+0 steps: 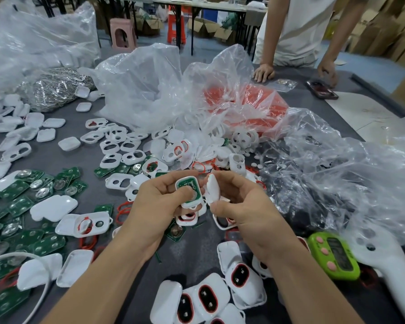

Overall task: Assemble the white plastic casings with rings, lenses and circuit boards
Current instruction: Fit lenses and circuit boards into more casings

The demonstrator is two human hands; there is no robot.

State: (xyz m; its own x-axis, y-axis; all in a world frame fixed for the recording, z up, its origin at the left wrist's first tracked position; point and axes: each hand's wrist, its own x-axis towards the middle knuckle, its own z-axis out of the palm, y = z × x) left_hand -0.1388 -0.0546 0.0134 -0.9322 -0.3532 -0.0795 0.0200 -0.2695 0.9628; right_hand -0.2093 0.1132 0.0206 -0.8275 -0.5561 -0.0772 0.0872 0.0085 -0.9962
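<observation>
The left hand (159,197) grips a white casing (187,183) with a green board seated inside; the right hand (241,202) pinches a white cover (213,188) just beside it; loose circuit boards (17,199) lie left of the left hand; a green timer (334,258) sits right of the right wrist.

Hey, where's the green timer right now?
In the head view it's at lower right: the green timer lies beside the white handheld device, just below the crumpled clear plastic bag.

Grey table (194,253) w/ white casings (53,207), green circuit boards (19,190), red rings (123,210), plastic bags (145,90), green timer (334,258).
</observation>
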